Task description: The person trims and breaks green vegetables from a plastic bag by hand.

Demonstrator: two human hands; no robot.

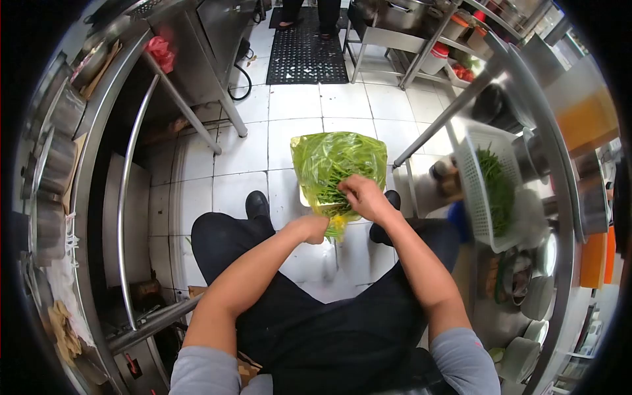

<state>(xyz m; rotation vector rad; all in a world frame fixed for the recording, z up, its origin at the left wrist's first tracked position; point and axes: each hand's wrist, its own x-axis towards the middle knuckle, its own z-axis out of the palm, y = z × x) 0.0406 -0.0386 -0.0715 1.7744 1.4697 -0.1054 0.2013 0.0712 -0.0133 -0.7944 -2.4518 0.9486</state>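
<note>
Between my feet, a yellow-green translucent plastic bag [309, 158] stands wide open, with a bit of a white container's edge showing beneath it. Thin green stems [329, 189] fill the bag. My right hand [365, 199] reaches over its near side, fingers pinched on some of the stems. My left hand [313, 229] is closed in a fist at the near edge of the bag; what it grips is hidden. Beside that fist is a small bright yellow patch [340, 224], too blurred to name.
On the right shelf, a white perforated basket [484, 197] holds cut greens [495, 181]. Stacked plates [520, 359] stand below it. Metal pots [56, 164] line the left counter. Another person's legs [329, 16] are on a black rubber mat [306, 56] ahead. White tiles cover the floor.
</note>
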